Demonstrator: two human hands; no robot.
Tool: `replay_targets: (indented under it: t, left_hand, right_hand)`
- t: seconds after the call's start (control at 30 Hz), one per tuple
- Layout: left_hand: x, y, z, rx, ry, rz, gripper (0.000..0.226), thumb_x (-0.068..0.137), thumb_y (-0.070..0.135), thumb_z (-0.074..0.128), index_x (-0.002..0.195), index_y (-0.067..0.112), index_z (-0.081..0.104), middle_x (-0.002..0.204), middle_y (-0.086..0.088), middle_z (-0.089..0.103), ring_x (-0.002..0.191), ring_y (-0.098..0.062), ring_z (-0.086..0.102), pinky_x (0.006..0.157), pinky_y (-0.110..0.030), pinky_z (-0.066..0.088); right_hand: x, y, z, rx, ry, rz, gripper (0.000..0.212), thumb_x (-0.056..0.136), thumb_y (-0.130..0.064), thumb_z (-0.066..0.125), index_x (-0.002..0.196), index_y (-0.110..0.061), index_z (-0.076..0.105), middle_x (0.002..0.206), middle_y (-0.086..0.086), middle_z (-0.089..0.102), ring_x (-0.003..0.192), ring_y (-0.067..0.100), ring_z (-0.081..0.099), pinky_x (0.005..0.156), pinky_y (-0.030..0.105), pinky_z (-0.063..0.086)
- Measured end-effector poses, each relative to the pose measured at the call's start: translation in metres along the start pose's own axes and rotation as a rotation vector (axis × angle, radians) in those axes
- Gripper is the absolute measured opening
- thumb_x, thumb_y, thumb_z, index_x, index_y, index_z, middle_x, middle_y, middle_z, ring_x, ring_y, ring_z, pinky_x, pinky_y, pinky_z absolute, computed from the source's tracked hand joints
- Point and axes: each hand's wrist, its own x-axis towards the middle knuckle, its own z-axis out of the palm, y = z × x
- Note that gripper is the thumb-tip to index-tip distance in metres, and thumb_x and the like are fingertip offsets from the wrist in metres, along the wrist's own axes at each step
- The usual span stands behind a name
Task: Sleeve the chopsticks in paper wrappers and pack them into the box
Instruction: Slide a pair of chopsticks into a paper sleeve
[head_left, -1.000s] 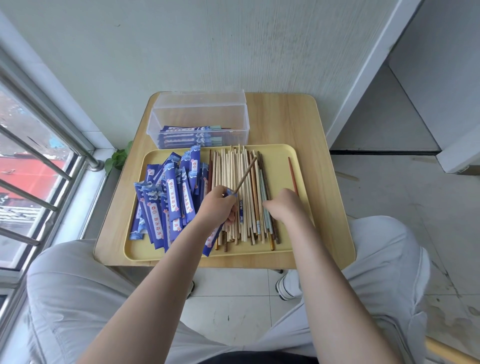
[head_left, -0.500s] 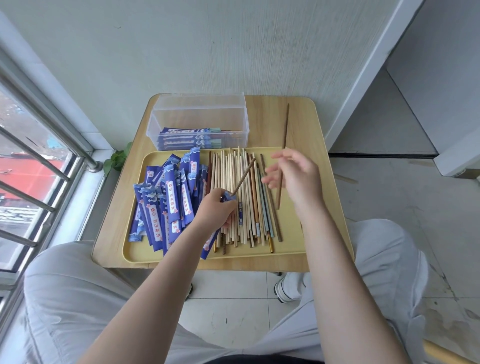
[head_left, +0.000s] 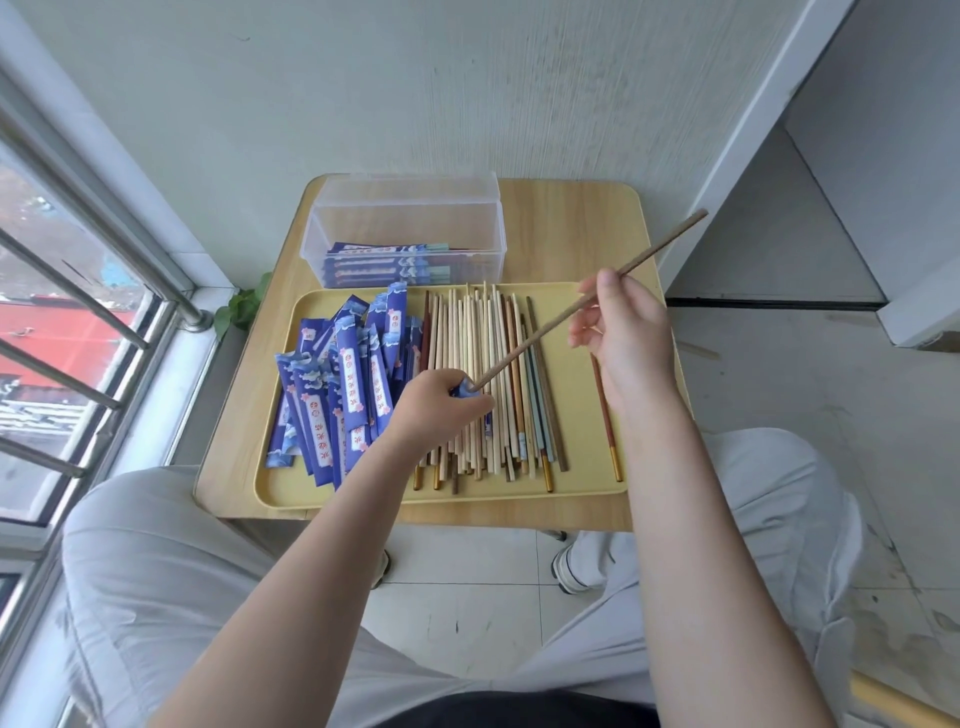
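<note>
The person's right hand (head_left: 626, 332) is pinching a brown chopstick (head_left: 550, 325) partway along its length, holding it slanted above the yellow tray (head_left: 582, 488). Its lower tip is meeting the mouth of a blue wrapper (head_left: 466, 388) that the left hand (head_left: 441, 405) is gripping with curled fingers, just over the loose chopsticks (head_left: 483, 384). The upper end is sticking out past the right hand toward the wall.

On the tray, a heap of empty blue wrappers (head_left: 337, 395) is lying on the left side, touching the spread of bare chopsticks in the middle. One red-brown chopstick (head_left: 605, 415) is lying apart on the right, beside the right wrist.

Behind the tray, on the wooden desk (head_left: 571, 228), a clear plastic box (head_left: 410, 228) is holding a few sleeved pairs (head_left: 384, 262) stacked flat along its near wall.
</note>
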Motion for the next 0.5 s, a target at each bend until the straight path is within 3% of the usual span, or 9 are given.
replay_targets:
  t: [0.1, 0.23, 0.33, 0.4, 0.5]
  left_hand:
    - [0.0, 0.0, -0.001, -0.01, -0.002, 0.026, 0.029, 0.087, 0.024, 0.073, 0.076, 0.002, 0.058, 0.06, 0.001, 0.044, 0.052, -0.011, 0.038, 0.05, -0.021, 0.035]
    - [-0.003, 0.003, -0.003, 0.005, -0.06, 0.055, 0.026, 0.087, 0.023, 0.074, 0.073, 0.008, 0.058, 0.056, 0.006, 0.042, 0.045, -0.004, 0.036, 0.045, -0.013, 0.035]
    - [-0.004, 0.004, -0.003, 0.017, -0.084, 0.076, 0.028, 0.086, 0.023, 0.074, 0.074, 0.004, 0.058, 0.057, 0.004, 0.041, 0.049, -0.008, 0.036, 0.051, -0.021, 0.036]
    - [-0.004, 0.006, -0.003, 0.033, -0.102, 0.086, 0.03, 0.087, 0.024, 0.074, 0.068, 0.011, 0.054, 0.056, 0.006, 0.04, 0.047, -0.008, 0.035, 0.05, -0.022, 0.035]
    - [-0.004, 0.011, -0.004, 0.061, -0.117, 0.102, 0.034, 0.088, 0.027, 0.073, 0.066, 0.016, 0.05, 0.056, 0.006, 0.039, 0.047, -0.007, 0.034, 0.05, -0.02, 0.034]
  right_hand:
    - [0.001, 0.012, -0.003, -0.075, 0.027, 0.04, 0.025, 0.106, -0.02, 0.048, 0.09, -0.01, 0.065, 0.077, 0.001, 0.061, 0.06, 0.014, 0.058, 0.056, 0.032, 0.05]
    - [0.004, 0.016, -0.004, -0.095, 0.075, 0.021, 0.02, 0.105, -0.017, 0.048, 0.093, -0.01, 0.063, 0.075, 0.001, 0.062, 0.059, 0.015, 0.059, 0.056, 0.032, 0.049]
    - [0.005, 0.017, -0.004, -0.069, 0.103, 0.016, 0.012, 0.104, -0.016, 0.051, 0.096, -0.01, 0.058, 0.077, 0.005, 0.065, 0.061, 0.018, 0.061, 0.059, 0.035, 0.051]
    - [0.004, 0.015, -0.004, -0.061, 0.105, 0.003, 0.007, 0.102, -0.011, 0.053, 0.109, -0.011, 0.055, 0.081, 0.008, 0.067, 0.061, 0.017, 0.061, 0.059, 0.034, 0.051]
    - [0.001, 0.014, -0.002, -0.187, 0.142, -0.016, 0.062, 0.098, -0.01, 0.06, 0.149, -0.02, 0.028, 0.09, 0.004, 0.073, 0.068, 0.007, 0.062, 0.063, 0.016, 0.048]
